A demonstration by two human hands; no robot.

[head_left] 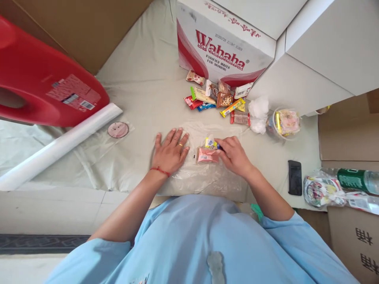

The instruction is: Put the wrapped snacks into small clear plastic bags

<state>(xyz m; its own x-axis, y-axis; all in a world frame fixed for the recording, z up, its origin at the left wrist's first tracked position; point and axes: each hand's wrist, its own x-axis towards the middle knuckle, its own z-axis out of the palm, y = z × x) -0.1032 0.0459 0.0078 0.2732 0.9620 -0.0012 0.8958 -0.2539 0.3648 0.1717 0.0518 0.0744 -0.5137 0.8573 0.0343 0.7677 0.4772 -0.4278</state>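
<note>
Seen from above, a person in a light blue shirt (pixel 189 236) sits or stands close against the front edge of a surface covered with pale cloth (pixel 142 98). The left hand (pixel 170 152) lies palm down, fingers flat and slightly spread, gripping nothing, beside a clear plastic bag (pixel 219 181). On the bag, between the hands, are a reddish packet (pixel 208 155) and, just beyond it, a yellow-and-blue packet (pixel 211 142). The right hand (pixel 235 154) is partly curled, index finger touching the blue end; whether the thumb pinches it, I cannot tell.

Beyond, a heap of wrapped snacks (pixel 204 96) meets the foot of a Wahaha carton (pixel 219 55), which blocks the far side. White cabinets (pixel 302 71) close off the far right; nearer are a crumpled white bundle (pixel 258 114), a round tub (pixel 286 122) and a dark phone (pixel 295 177) near the right edge.

On the left, a red jug (pixel 50 86) and a long plastic roll (pixel 59 150) form a barrier. Between roll and left hand, open cloth surrounds a pink disc (pixel 117 129).
</note>
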